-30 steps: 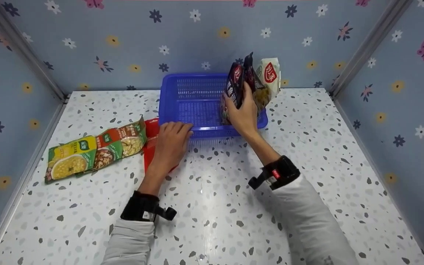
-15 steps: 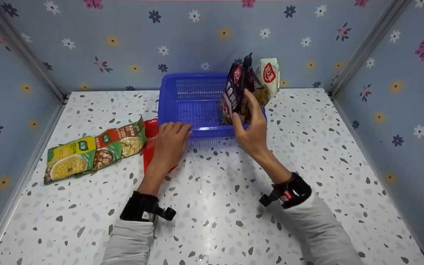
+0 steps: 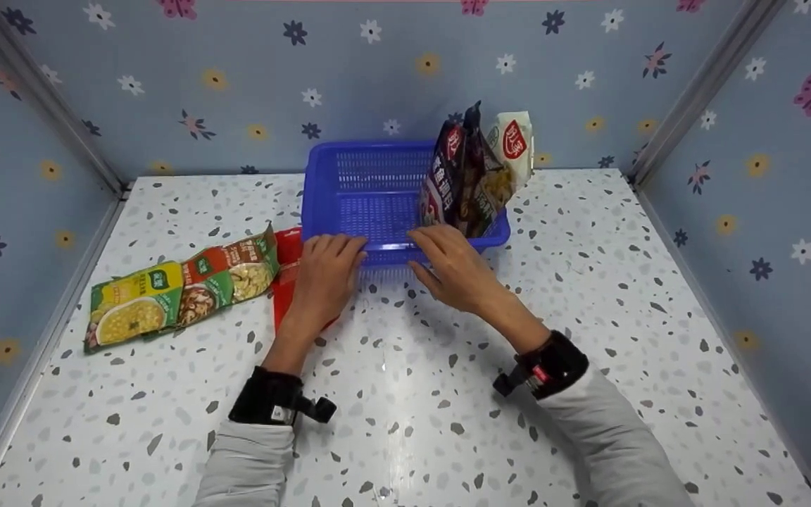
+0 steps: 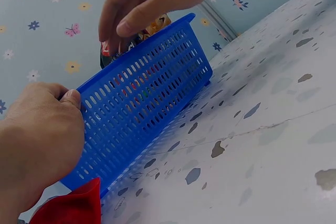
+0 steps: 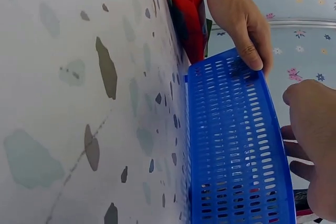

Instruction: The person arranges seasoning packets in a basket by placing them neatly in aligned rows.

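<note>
With the left hand point(image 3: 331, 271), grips the near rim of a blue, oblong, slotted plastic basket point(image 3: 386, 246) lying lengthwise left-to-right just ahead, and hangs the loose, empty right hand point(image 3: 453, 271) close by that rim.

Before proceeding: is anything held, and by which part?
Left hand grips the rectangular blue plastic basket by its near rim, left end; right hand holds nothing.

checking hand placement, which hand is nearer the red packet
Left. The left hand grips the blue basket beside the red packet; the right hand is by the basket's near rim, well to the packet's right.
</note>
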The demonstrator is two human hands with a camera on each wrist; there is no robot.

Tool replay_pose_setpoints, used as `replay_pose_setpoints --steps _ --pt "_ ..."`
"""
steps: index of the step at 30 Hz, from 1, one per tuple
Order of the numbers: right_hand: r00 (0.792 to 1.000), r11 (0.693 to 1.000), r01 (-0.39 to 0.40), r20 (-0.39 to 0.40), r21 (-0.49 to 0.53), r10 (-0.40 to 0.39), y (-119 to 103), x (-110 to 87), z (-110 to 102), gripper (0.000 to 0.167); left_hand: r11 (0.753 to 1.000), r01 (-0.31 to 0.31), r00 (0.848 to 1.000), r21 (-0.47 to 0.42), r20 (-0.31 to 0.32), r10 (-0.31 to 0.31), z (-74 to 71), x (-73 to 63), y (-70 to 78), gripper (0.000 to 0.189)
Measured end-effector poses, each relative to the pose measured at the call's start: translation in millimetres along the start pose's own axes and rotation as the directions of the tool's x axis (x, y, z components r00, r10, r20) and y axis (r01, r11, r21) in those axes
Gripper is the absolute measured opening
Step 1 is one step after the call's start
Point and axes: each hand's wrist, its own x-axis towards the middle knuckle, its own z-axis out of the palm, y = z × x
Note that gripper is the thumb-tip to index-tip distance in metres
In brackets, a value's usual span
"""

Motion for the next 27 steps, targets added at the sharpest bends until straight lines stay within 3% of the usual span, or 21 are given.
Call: replay_pose_setpoints --steps 3,5,13,21,27 --pt "0.995 0.998 -0.042 0.086 -0.048 0.046 2.8 1.6 6.3 0.045 1.0 0.005 1.0 0.013 -0.001 -0.005 0.5 -0.2 0.1 0.035" --pt "0.993 0.995 -0.059 0.099 -0.085 0.067 3.7 2.5 10.8 0.043 1.0 0.007 1.0 0.019 -0.005 -0.007 1.0 -0.3 0.0 0.034" --pt "0.997 0.983 -0.073 -0.037 -0.168 0.068 3.6 2.7 25.9 0.034 1.0 0.011 1.0 0.027 -0.012 -0.011 1.4 -0.9 1.0 0.034" --pt "0.995 0.985 -0.093 -0.044 -0.146 0.088 2.6 1.3 29.0 0.032 0.999 0.019 1.0 0.027 0.017 -0.02 -1.6 -2.4 2.7 0.036" --pt "0.993 0.984 -0.105 -0.061 -0.144 0.098 2.9 2.9 30.5 0.028 0.999 0.02 1.0 -0.049 0.013 -0.02 -6.5 -2.3 2.7 0.041"
